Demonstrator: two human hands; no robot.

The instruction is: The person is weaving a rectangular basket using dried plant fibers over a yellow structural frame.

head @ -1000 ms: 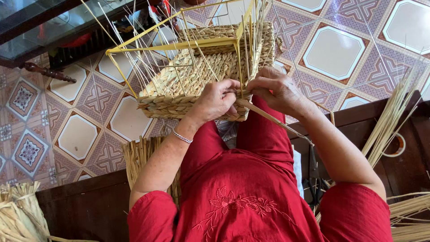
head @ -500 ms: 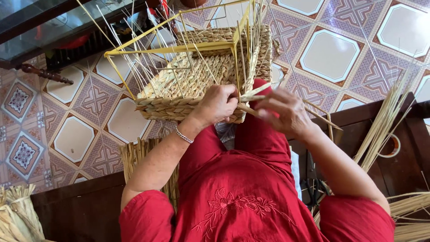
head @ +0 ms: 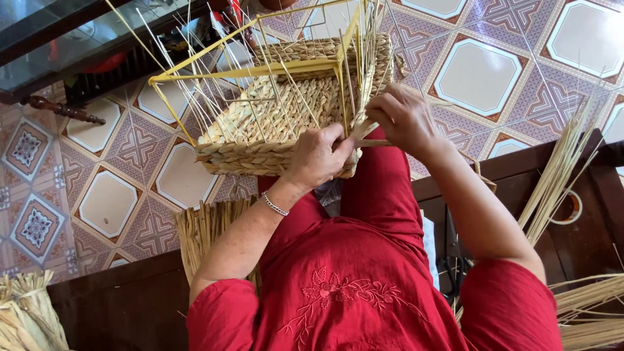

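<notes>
Patterned floor tiles [head: 110,201] in cream, purple and orange fill most of the view, with a dark wooden bench edge [head: 123,305] along the bottom. At the lower left corner sits a bundle of pale dried straw [head: 29,315]. At the upper left there is a dark glass-topped table [head: 71,39].

In the upper middle of the frame rests a half-made basket of braided tan straw on a yellow wire frame [head: 286,110], lying on the lap of a person in a red embroidered shirt [head: 364,292]. Thin pale stalks stick up from it.

The left hand [head: 318,156], with a thin silver bracelet [head: 274,205] on its wrist, is closed down on the near edge of the basket, pressing it steady. Just to its right, the right hand [head: 403,117] is curled tight around a flat tan straw strand [head: 370,138], pinching it at the basket's right corner. The two hands almost touch.

To do this weaving well, it looks best to keep the strand pulled snug, tuck it close against the row below, and hold the frame firm so nothing slips.

At the right edge of the frame, long loose straw stalks [head: 559,175] lean on the bench.

No packages, labels or signs can be seen anywhere.
</notes>
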